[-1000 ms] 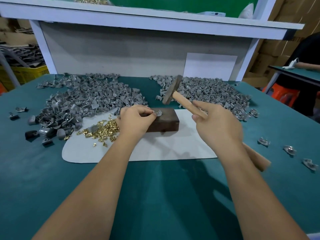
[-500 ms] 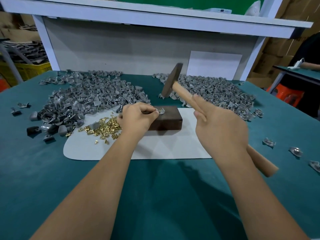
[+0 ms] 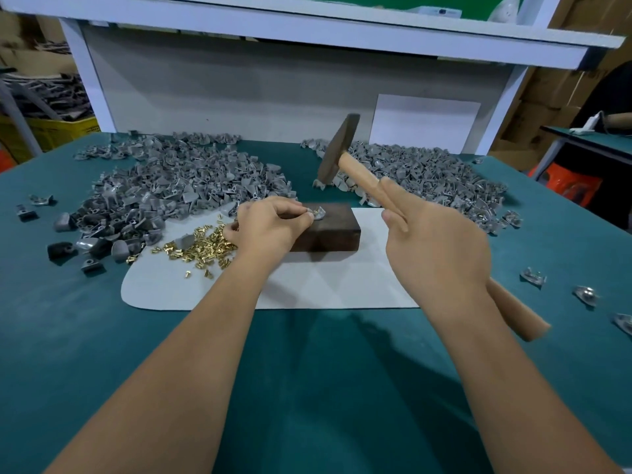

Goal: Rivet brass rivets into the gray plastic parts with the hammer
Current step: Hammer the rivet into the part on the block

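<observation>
While pinching small gray plastic part (image 3: 316, 213) on dark wooden block (image 3: 328, 230) near surface centre, left hand (image 3: 270, 227) fingers (image 3: 301, 215) lie under raised wooden-handled hammer (image 3: 337, 152), clamped in right hand (image 3: 434, 248). Risk: off-target blow striking fingers, or kicking part and rivet off block.

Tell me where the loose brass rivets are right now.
In the head view, the brass rivets lie heaped on the white mat's left end, beside the left hand, left of the dark block.
</observation>
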